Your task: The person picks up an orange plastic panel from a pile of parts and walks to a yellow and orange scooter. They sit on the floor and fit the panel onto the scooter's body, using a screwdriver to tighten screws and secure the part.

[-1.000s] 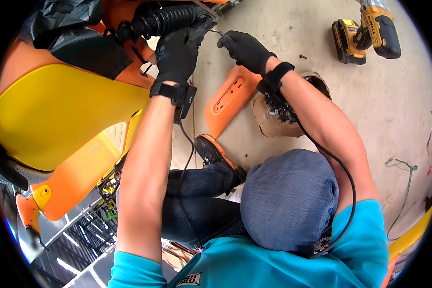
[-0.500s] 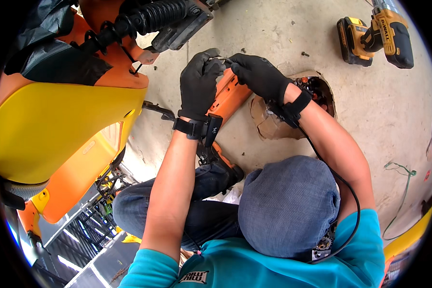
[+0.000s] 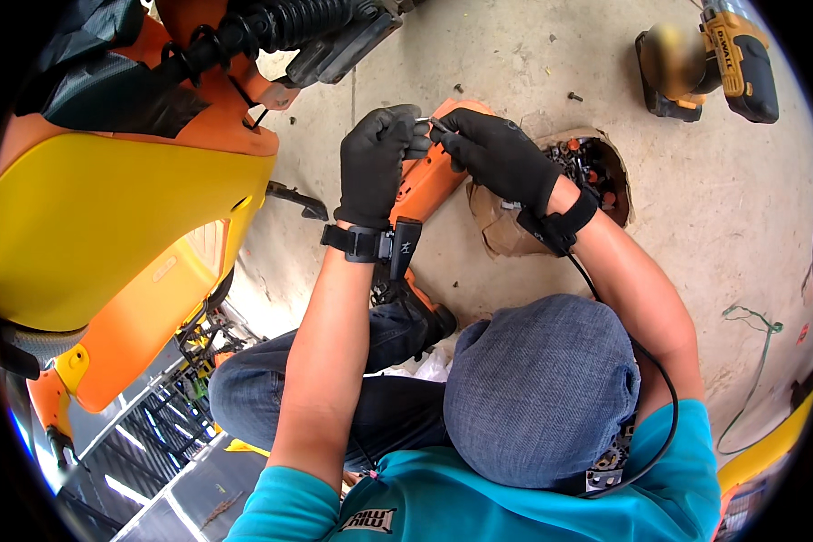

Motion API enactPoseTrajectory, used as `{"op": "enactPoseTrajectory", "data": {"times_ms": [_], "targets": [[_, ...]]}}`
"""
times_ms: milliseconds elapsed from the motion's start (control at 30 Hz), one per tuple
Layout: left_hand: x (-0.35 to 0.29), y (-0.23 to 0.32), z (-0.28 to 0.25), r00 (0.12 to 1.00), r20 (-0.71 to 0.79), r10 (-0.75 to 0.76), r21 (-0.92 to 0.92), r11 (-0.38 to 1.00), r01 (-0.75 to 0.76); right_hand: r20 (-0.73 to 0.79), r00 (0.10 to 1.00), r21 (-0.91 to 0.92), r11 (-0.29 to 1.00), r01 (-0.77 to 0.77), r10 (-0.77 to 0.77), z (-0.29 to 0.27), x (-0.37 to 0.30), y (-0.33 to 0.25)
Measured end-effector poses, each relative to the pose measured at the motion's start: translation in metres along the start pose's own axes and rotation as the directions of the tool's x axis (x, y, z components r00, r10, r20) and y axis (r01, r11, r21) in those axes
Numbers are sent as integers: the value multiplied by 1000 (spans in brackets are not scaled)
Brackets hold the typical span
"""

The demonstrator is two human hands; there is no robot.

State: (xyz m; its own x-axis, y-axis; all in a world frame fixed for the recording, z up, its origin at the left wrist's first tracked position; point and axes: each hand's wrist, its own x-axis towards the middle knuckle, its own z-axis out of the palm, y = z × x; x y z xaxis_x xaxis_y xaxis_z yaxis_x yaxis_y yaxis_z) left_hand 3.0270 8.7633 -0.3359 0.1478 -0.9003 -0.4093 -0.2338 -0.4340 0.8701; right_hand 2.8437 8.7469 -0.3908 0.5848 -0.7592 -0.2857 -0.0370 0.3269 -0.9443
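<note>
My left hand (image 3: 377, 167), in a black glove, is closed with its fingertips at the silver end of a small thin metal piece (image 3: 428, 120). Opposite it, my black-gloved right hand (image 3: 497, 158) pinches the darker end of that piece. Its exact kind is too small to make out. Both hands are above a long orange plastic part (image 3: 432, 185) with small holes along it, lying on the floor and partly hidden by them. Beside my right wrist, a torn cardboard box (image 3: 499, 237) holds many small dark and reddish hardware pieces.
A yellow and orange vehicle body (image 3: 117, 226) stands at the left, with a black coil-spring shock absorber (image 3: 285, 25) above. A yellow and black cordless power tool (image 3: 736, 68) lies at the far right. Loose bolts (image 3: 574, 96) dot the concrete floor. A green cord (image 3: 768, 339) lies right.
My hands have drawn slightly apart, and more of the small metal piece shows between them. The far end of the orange part has come into view beyond the right hand.
</note>
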Motion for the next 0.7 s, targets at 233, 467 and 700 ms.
{"op": "enactPoseTrajectory", "data": {"times_ms": [233,467,700], "targets": [[-9,-8,-19,998,-57,-21,-50,999,18,-8,1000,-64,998,-7,7,3,-20,6],[-19,-16,-18,998,-10,-60,-211,976,56,94,987,118,983,-144,133,3,-41,-6],[-29,-22,-1,994,47,-95,-360,927,106,78,997,-4,1000,8,-8,4,-60,9]]}}
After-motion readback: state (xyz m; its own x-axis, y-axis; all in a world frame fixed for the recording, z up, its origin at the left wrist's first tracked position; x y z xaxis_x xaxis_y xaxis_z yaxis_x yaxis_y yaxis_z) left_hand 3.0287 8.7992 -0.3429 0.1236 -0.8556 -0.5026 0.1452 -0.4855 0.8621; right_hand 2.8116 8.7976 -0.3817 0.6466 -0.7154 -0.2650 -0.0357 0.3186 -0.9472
